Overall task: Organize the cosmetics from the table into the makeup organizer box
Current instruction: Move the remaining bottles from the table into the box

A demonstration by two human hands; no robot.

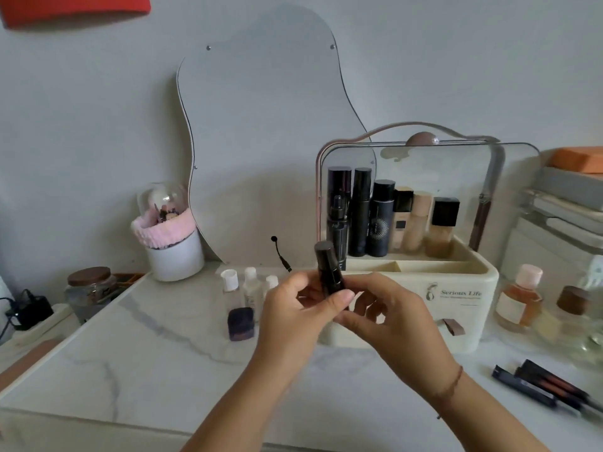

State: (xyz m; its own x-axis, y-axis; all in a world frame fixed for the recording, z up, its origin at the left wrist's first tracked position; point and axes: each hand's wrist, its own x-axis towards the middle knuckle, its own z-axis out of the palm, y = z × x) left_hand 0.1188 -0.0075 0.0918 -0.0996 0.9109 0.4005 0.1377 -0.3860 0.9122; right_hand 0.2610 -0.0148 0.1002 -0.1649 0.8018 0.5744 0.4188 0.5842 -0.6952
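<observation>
A cream makeup organizer box [456, 308] with a clear raised lid stands at the right of the marble table. Its back row holds several upright bottles [380, 216], black on the left, beige on the right. I hold a small black tube [328, 269] upright in front of the box. My left hand [293, 314] grips its lower part and my right hand [388, 314] touches it from the right. Three small white-capped bottles [249, 285] and a dark square compact [240, 322] stand just left of my hands.
A wavy mirror [261, 141] leans on the wall. A white cup with a pink band [169, 243] sits at the back left, near a brown-lidded jar [89, 288]. An amber bottle [518, 301] and dark lip tubes [541, 384] lie to the right.
</observation>
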